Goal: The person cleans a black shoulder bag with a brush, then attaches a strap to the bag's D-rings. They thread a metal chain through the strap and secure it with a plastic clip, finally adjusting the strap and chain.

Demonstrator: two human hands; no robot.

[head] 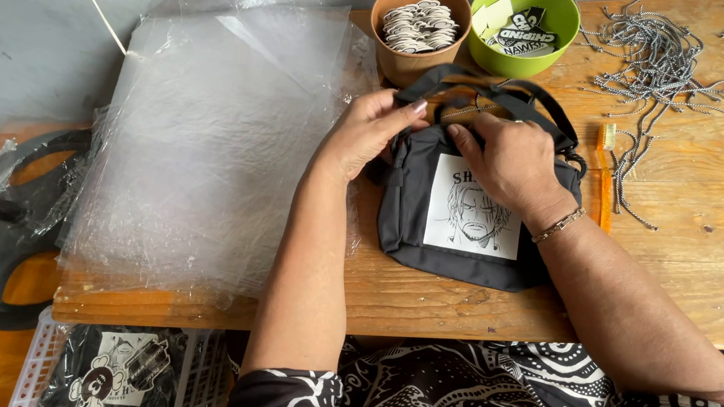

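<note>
Bag (465,240), small, black, with a white printed patch on its front, lies flat on the wooden table (690,288) at the centre of the frame. Both hands work at its top edge: the left hand (364,133) pinches the upper left corner, fingers closed on the fabric, and the right hand (512,160), a bracelet (559,224) at its wrist, presses on the top with fingers curled, seemingly gripping the opening, though its fingertips are hidden. The black strap (514,99) loops just above the hands. Clear plastic sheets (208,144) are stacked at the left of the frame. Beyond the bag, a brown cup (407,62) holds small tags beside a green bowl (545,0). An orange toothbrush (603,178) lies just right of the bag, near a pile of cords (658,64) at upper right.
</note>
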